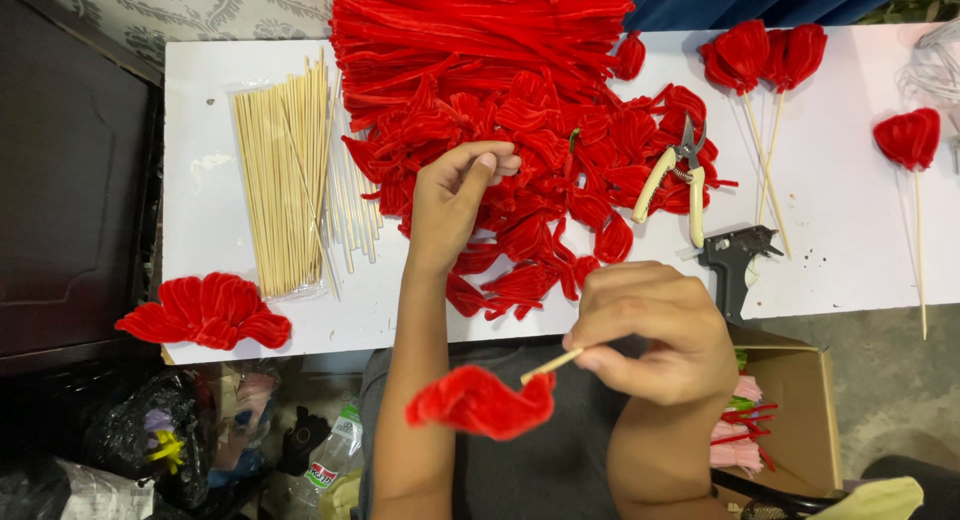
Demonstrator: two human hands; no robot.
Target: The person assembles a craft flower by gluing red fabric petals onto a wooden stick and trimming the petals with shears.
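Observation:
My right hand (655, 330) pinches a thin wooden stick (550, 365) whose end carries a red fuzzy petal shape (482, 402), held low over my lap. My left hand (455, 195) reaches into the big pile of red folded petal pieces (560, 150) on the white table (850, 220), its fingertips closing on one piece. Straight red fuzzy stems (470, 25) are stacked behind the pile.
A clear bag of wooden sticks (285, 175) lies left of the pile. Pliers with cream handles (680, 175) rest on the pile, a black glue gun (735, 260) beside it. Finished red flowers on sticks (760, 60) lie right. Loose petals (205, 310) sit front left; a cardboard box (790, 410) stands below.

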